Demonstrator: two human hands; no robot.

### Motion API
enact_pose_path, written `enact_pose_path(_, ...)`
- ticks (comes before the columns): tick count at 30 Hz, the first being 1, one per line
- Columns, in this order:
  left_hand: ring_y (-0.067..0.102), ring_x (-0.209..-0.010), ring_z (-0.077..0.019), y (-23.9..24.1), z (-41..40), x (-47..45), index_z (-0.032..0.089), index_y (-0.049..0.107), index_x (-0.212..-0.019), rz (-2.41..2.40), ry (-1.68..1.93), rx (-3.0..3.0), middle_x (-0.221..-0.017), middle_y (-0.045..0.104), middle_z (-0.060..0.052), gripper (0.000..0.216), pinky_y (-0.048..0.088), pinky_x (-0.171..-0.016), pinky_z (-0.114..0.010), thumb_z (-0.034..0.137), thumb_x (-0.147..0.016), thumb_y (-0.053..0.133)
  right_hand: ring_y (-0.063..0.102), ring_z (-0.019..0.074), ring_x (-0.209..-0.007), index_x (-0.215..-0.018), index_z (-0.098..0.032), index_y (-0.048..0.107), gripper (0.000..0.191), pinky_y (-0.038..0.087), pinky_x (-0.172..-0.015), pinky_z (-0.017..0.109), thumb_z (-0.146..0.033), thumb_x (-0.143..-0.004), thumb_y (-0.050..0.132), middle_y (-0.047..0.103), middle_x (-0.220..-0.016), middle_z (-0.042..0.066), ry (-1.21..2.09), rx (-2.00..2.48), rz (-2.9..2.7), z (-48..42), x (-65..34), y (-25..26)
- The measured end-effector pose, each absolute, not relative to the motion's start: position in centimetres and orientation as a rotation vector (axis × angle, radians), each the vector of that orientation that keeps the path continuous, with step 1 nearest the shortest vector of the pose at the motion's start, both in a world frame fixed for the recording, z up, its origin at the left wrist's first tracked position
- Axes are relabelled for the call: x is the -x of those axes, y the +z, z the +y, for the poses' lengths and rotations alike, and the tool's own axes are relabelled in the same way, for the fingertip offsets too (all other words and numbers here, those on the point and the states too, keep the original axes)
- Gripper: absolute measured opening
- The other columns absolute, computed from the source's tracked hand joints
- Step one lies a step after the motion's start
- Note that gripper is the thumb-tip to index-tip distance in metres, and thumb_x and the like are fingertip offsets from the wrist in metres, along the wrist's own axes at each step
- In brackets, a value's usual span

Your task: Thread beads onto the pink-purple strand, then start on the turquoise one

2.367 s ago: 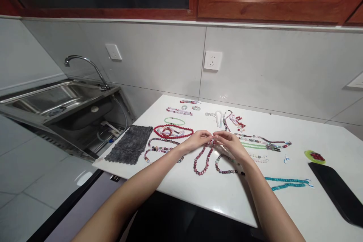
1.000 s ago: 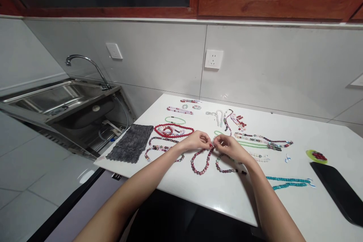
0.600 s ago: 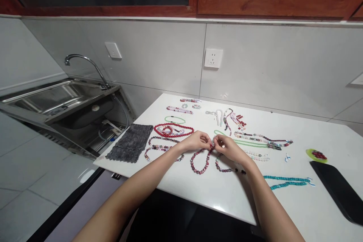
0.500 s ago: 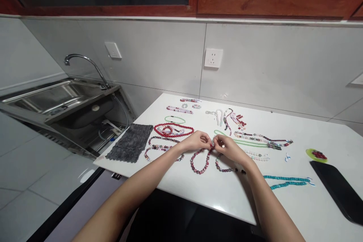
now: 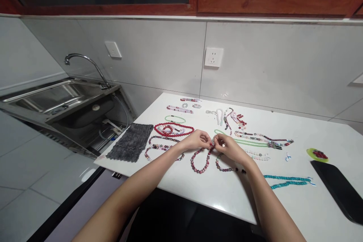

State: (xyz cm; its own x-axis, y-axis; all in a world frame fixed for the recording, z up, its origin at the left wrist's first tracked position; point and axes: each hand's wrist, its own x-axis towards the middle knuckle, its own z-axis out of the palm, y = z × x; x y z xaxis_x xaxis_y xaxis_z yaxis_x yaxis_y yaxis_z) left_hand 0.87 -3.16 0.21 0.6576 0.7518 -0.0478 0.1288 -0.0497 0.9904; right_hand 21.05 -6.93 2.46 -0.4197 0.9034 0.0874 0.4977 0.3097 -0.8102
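Pale tiled wall (image 5: 159, 56) (glossy), red-brown frames (image 5: 272, 2) above.

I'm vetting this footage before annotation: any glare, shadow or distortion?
Head view: bright glare near the white countertop's front edge; head view: dark shadow beside the right forearm; head view: sink looks slanted and stretched, probably lens distortion; head view: detail too small where left hand and right hand meet the red bead strand.
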Motion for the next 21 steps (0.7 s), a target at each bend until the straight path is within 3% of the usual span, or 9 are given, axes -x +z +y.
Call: enact_pose_path(21,0.055,-0.059,-0.0103,0.83,-3.66,-1.18,0.012,0.062,-0.072,0.773,0.601,-1.515,-0.067,0.063,-0.004,0.014,0.036,-0.054,-0.022,0.021,-0.062,0.067,0.037,0.0118,-0.06,-0.074,-0.02,0.048,0.015,0.03,-0.056,0.025,-0.034,-0.081,0.052,0.05,-0.072,-0.002,0.942,1.304,-2.094,-6.95,-21.05,2.27)
